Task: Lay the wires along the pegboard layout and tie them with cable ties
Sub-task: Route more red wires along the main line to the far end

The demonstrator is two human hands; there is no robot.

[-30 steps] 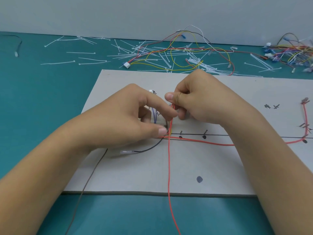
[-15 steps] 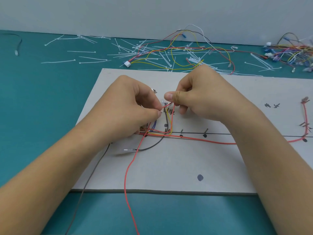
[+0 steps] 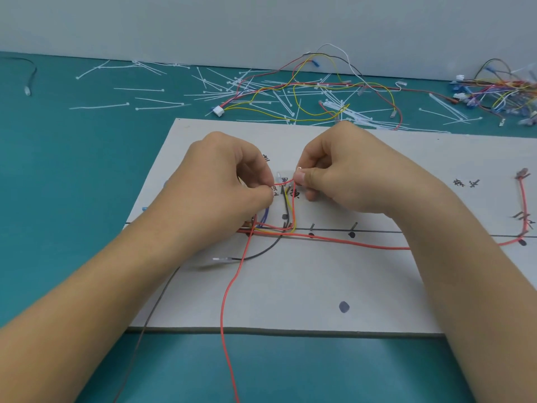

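A white layout board (image 3: 377, 286) with black lines and dots lies on the teal table. Both hands meet over its middle left. My left hand (image 3: 223, 181) pinches a red wire (image 3: 229, 286) that hangs down off the board's front edge. My right hand (image 3: 343, 173) pinches the same red wire near its clear-sleeved end. Yellow, black and blue wires (image 3: 287, 210) run upward between the hands from the horizontal line. Another red wire (image 3: 363, 245) follows that line to the right and up to a terminal (image 3: 521, 173).
White cable ties (image 3: 151, 103) are scattered behind the board. A loose multicoloured harness (image 3: 319, 91) lies at the back, and a tangled pile of wires (image 3: 499, 91) at the far right. A grey wire (image 3: 145, 330) trails off the board's front left.
The red wire's hanging tail swung from the centre to the left. My left hand shifted up from pressing near the line to pinching the wire close to my right hand.
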